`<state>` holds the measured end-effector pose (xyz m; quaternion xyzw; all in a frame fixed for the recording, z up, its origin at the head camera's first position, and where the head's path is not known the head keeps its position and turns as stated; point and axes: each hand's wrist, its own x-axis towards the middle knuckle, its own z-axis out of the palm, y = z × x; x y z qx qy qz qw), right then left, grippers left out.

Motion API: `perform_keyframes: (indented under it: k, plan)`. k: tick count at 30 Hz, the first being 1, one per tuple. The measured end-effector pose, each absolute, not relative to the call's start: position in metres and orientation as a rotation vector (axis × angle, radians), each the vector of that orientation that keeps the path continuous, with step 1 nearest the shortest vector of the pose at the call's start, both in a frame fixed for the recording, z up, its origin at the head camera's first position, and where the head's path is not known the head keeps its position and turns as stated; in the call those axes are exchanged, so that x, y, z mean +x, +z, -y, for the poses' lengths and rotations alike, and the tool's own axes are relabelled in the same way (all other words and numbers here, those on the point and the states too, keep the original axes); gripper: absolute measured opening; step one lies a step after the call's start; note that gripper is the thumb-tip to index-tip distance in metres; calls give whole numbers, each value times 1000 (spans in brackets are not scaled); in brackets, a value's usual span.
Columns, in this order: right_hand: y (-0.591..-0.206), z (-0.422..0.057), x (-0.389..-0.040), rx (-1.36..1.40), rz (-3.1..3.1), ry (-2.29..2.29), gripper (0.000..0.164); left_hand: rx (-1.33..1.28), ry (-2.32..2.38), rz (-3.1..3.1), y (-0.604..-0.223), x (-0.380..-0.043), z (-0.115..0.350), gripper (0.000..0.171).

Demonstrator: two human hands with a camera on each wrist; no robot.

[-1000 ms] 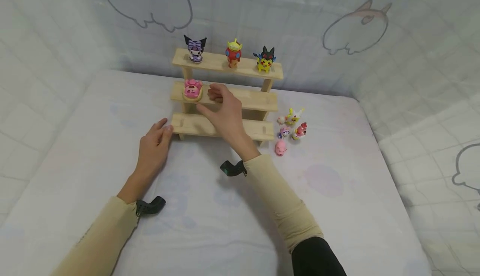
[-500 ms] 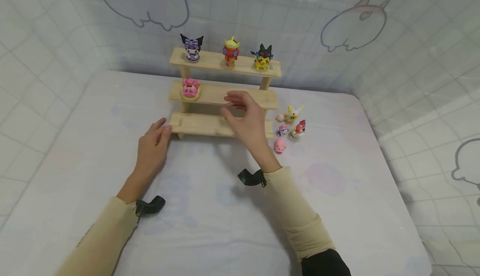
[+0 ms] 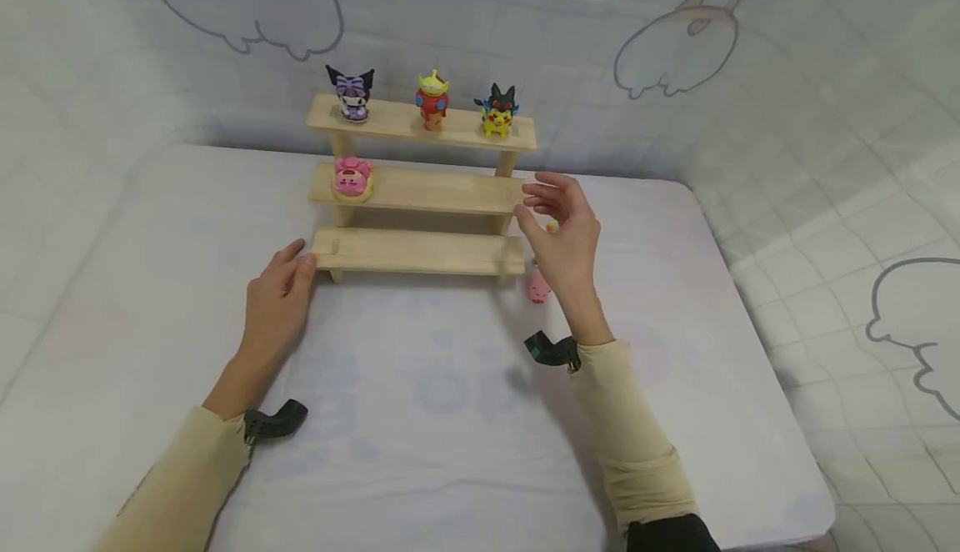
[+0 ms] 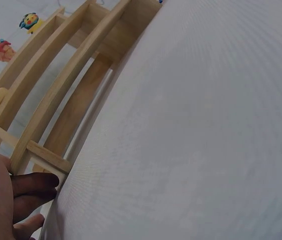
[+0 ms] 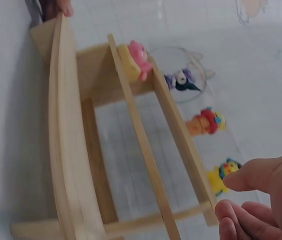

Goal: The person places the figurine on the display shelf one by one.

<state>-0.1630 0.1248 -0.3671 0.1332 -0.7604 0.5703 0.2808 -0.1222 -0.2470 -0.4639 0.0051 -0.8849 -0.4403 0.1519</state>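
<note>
Left hand (image 3: 273,306): I have it low, fingers pointing forward.
Right hand (image 3: 567,239): I have it raised, fingers loosely bent, thumb apart (gap shows from my end).
Left forearm (image 3: 176,477): slants inward, sleeved.
Right forearm (image 3: 633,435): slants inward, sleeved too.

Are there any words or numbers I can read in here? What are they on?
There are none I can read.
Wooden shelf: no writing shows.
Toys on it: any marks are too small to read.
Left sleeve: thin dark mark, too blurred to tell if it's writing.
White cloth: faint bluish shapes, too pale to make out.
Back drawings: outlines, no letters.
</note>
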Motion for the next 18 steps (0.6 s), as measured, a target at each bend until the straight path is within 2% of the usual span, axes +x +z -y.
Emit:
perform_keyframes:
  k: [18]
  plan:
    - [-395, -228, -160, 60, 2349, 1287, 34, 36, -1246, 2550, -466, -124, 248, 55]
